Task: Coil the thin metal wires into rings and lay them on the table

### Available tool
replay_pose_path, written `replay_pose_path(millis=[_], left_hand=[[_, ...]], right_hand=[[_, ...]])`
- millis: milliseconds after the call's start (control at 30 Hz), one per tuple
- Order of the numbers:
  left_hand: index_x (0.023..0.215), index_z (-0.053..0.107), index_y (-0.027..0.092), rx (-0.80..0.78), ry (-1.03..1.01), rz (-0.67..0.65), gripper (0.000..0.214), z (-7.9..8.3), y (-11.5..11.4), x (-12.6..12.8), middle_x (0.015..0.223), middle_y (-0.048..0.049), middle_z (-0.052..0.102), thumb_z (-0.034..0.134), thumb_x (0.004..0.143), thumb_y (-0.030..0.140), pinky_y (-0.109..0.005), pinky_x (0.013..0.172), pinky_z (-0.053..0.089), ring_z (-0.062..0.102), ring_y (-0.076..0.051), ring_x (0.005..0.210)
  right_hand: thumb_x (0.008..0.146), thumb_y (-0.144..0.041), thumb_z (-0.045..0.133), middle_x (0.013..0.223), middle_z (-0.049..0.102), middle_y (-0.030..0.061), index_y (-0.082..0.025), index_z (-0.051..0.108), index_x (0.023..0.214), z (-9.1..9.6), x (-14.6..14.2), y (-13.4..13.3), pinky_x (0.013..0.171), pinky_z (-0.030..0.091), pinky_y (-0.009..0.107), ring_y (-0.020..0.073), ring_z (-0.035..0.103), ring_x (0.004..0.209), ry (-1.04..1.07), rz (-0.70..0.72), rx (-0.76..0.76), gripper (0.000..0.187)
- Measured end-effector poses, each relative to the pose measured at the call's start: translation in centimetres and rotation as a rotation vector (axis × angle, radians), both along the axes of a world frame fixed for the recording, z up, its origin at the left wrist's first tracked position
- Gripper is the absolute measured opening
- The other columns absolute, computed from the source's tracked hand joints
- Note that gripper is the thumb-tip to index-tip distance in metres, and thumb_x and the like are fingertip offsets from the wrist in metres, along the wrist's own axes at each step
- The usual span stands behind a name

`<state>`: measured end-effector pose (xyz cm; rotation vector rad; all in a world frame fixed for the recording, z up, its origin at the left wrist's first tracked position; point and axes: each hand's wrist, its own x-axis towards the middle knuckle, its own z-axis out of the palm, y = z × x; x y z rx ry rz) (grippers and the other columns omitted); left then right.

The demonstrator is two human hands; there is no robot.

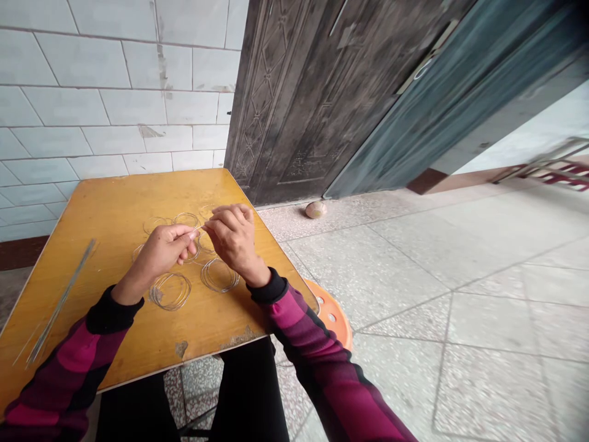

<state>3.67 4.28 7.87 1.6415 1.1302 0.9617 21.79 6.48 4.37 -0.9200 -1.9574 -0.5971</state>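
Note:
My left hand point(161, 255) and my right hand point(234, 239) meet above a yellow wooden tabletop point(115, 209). Their fingertips pinch a thin metal wire point(199, 228) between them. Several loose wire rings lie under and around my hands, with the two largest being a ring point(170, 291) near my left wrist and a ring point(219, 275) below my right wrist. Others overlap toward the far side, partly hidden by my fingers. Left of my left hand lies a bundle of straight metal rods point(59, 304), which neither hand touches.
An orange round stool point(334, 313) sits partly under the table's right corner. Behind the table stand a white tiled wall point(92, 104) and a dark metal door point(294, 104). A small mottled stone point(316, 210) lies on the speckled floor by the door.

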Motion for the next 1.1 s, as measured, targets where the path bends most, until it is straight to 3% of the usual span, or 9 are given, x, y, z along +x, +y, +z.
replay_pose_path(millis=[167,267,367,500,600,667,767,867,1100], left_hand=[[0.074,0.068,0.015,0.009,-0.017,-0.002,0.021,-0.3,0.1,-0.1,0.059,-0.0013,0.063,0.060,0.083,0.031,-0.018,0.040,0.039,0.047,-0.007,0.043],[0.077,0.069,0.014,0.027,-0.038,0.029,0.019,-0.3,0.1,-0.3,0.060,-0.0014,0.064,0.061,0.082,0.031,-0.018,0.040,0.038,0.047,-0.007,0.043],[0.077,0.069,0.014,0.053,-0.068,0.054,0.019,-0.1,0.3,-0.7,0.062,-0.0018,0.064,0.062,0.082,0.031,-0.019,0.040,0.038,0.047,-0.007,0.044],[0.072,0.068,0.013,0.048,-0.133,0.063,0.022,0.0,0.7,-1.5,0.060,-0.0021,0.062,0.064,0.080,0.033,-0.019,0.041,0.037,0.047,-0.007,0.045],[0.071,0.068,0.013,0.029,-0.223,0.081,0.021,0.1,1.1,-2.0,0.061,-0.0024,0.062,0.067,0.077,0.033,-0.019,0.041,0.035,0.047,-0.007,0.046],[0.074,0.068,0.012,0.005,-0.275,0.102,0.021,0.3,1.2,-2.1,0.062,-0.0026,0.063,0.068,0.075,0.033,-0.019,0.041,0.034,0.047,-0.007,0.046],[0.077,0.068,0.011,-0.040,-0.324,0.146,0.021,0.6,1.3,-2.0,0.061,-0.0021,0.062,0.069,0.071,0.031,-0.019,0.041,0.034,0.047,-0.007,0.046],[0.077,0.067,0.012,-0.075,-0.338,0.162,0.019,0.7,1.2,-1.7,0.061,-0.0020,0.062,0.068,0.070,0.029,-0.019,0.042,0.035,0.047,-0.007,0.046],[0.078,0.067,0.012,-0.095,-0.292,0.060,0.019,-0.1,0.8,-0.4,0.074,-0.0064,0.069,0.068,0.074,0.030,-0.020,0.044,0.041,0.050,-0.007,0.049]], right_hand=[[0.098,-0.024,0.053,0.088,0.067,0.0015,-0.022,0.063,0.079,-0.1,0.0,0.0,0.099,0.035,0.040,0.0164,0.061,0.090,0.053,-0.018,-0.002,0.022],[0.099,-0.029,0.054,0.088,0.068,0.0020,-0.023,0.064,0.079,0.2,0.1,-0.1,0.101,0.037,0.042,0.0174,0.062,0.088,0.108,0.000,-0.118,0.023],[0.094,-0.041,0.062,0.098,0.071,0.0056,-0.023,0.068,0.094,0.6,0.7,0.0,0.099,0.043,0.043,0.0217,0.064,0.099,0.243,0.143,-0.300,0.019],[0.080,-0.060,0.071,0.126,0.066,0.0094,-0.025,0.066,0.117,0.9,1.6,0.8,0.096,0.050,0.041,0.0238,0.062,0.114,0.651,0.422,-0.597,0.051],[0.082,-0.066,0.063,0.116,0.070,0.0078,-0.023,0.070,0.105,0.7,2.2,1.7,0.077,0.054,0.030,0.0154,0.067,0.089,1.019,0.544,-0.879,0.049],[0.078,-0.068,0.065,0.097,0.073,0.0060,-0.020,0.071,0.095,0.6,2.4,2.1,0.060,0.050,0.023,0.0094,0.063,0.067,1.131,0.604,-1.070,0.051],[0.069,-0.064,0.075,0.078,0.070,0.0015,-0.017,0.071,0.088,0.5,2.3,2.1,0.046,0.042,0.018,0.0056,0.056,0.053,1.087,0.711,-1.291,0.051],[0.064,-0.056,0.083,0.073,0.070,-0.0006,-0.017,0.070,0.084,0.7,1.8,1.6,0.047,0.045,0.018,0.0058,0.058,0.052,0.966,0.761,-1.388,0.046],[0.068,-0.047,0.082,0.064,0.068,-0.0024,-0.016,0.066,0.077,0.8,2.4,-0.3,0.047,0.047,0.018,0.0062,0.059,0.050,0.946,0.671,-1.317,0.036]])
